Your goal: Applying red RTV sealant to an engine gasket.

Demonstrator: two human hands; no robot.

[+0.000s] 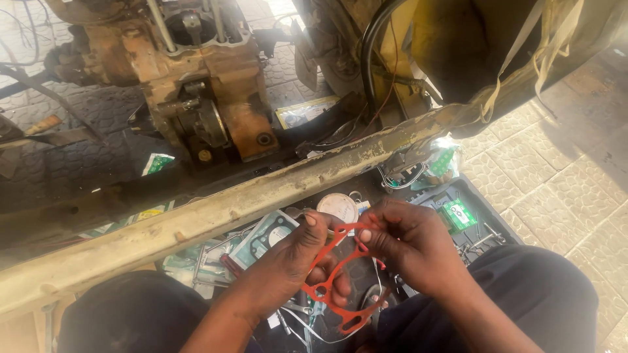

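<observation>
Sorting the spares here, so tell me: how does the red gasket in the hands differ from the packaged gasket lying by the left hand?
The red gasket is bare and orange-red; the packaged gasket is dark, sealed in a clear wrapper with a card backing. The red gasket is held up between the left hand and right hand; the packaged gasket lies flat and untouched among the parts below. Both are thin, flat cut-outs with holes.

Tight room around the hands, open floor to the right

The way forward is barred by a worn yellow beam (275, 189), with the rusty engine (196, 91) behind it. Below, the tray (487, 216) is crowded with packets and loose wires. Free passage is left only over the paved floor (556, 170).
</observation>
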